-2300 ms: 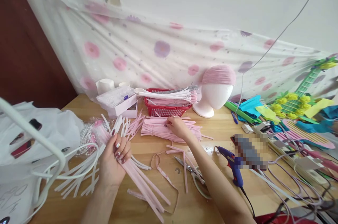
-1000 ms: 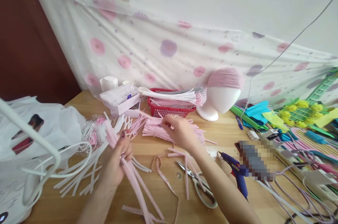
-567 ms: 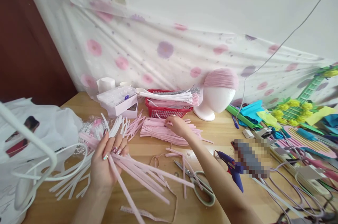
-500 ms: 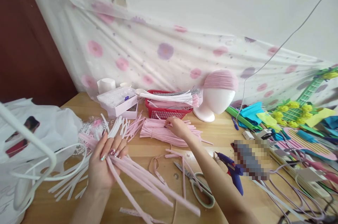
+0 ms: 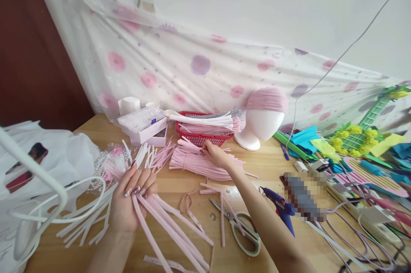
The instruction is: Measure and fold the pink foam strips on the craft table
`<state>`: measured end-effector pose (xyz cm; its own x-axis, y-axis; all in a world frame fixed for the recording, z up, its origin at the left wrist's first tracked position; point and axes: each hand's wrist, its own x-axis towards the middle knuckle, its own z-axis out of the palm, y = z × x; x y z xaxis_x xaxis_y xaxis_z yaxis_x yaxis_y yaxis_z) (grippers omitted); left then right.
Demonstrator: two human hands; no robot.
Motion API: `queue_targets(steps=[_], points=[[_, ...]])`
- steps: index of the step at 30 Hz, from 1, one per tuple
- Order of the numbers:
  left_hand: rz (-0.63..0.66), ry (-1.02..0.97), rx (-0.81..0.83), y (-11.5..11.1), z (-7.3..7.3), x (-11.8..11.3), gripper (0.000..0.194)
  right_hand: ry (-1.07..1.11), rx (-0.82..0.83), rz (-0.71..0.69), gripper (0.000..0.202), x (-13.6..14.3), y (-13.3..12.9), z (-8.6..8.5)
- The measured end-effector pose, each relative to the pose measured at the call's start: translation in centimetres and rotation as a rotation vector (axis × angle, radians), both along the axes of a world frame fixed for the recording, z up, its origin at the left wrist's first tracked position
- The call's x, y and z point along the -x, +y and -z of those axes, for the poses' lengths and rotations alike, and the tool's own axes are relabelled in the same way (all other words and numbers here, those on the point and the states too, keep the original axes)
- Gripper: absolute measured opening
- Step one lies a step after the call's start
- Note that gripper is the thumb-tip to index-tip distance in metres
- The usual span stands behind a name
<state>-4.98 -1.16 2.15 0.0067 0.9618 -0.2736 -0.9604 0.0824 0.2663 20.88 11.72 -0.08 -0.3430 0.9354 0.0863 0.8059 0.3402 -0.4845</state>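
As I look through the head camera, the left hand (image 5: 136, 196) is closed around loose pink strips (image 5: 160, 221), which fan out over the table (image 5: 269, 163). To its right, a pink bundle (image 5: 199, 162) lies before the red basket (image 5: 205, 139); the right hand (image 5: 214, 154) touches its top, fingers bent, though whether they pinch a strip I cannot tell. Scissors (image 5: 230, 216) and a glue gun (image 5: 278, 202) follow.

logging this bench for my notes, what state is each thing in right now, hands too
Left hand, closed
Held pink strips, splayed below the left hand
Pink bundle, lying flat
Right hand, on the pink bundle, grip unclear
Red basket, filled above its rim
Mannequin head, upright, top wrapped in pink
Scissors, lying flat
Glue gun, lying on its side
Tape measure, unrolled
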Motion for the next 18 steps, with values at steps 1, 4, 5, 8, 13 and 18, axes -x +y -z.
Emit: queue_targets(steps=[1, 4, 5, 8, 13, 18], points=[[0.006, 0.029, -0.008, 0.1, 0.0, 0.0, 0.059, 0.034, -0.004, 0.008, 0.023, 0.0, -0.1, -0.2], [0.032, 0.224, -0.035, 0.6, -0.1, -0.5, 0.052, 0.158, -0.047, 0.021, 0.012, 0.7, -1.0, -1.6], [0.027, 0.321, -0.049, 0.8, -0.2, -0.7, 0.048, 0.205, -0.067, 0.015, 0.014, 1.2, -1.6, -2.3], [-0.034, 0.599, -0.112, 1.6, -1.0, -1.9, 0.039, 0.342, -0.076, -0.054, 0.016, 3.1, -4.5, -4.8], [-0.163, 0.757, -0.212, 2.4, -2.7, -3.8, 0.04, 0.643, 0.162, -0.179, 0.027, 6.1, -9.7, -7.6], [-0.222, 0.75, -0.23, 2.6, -3.4, -4.3, 0.043, 0.811, 0.337, -0.206, 0.035, 7.0, -10.9, -7.6]])
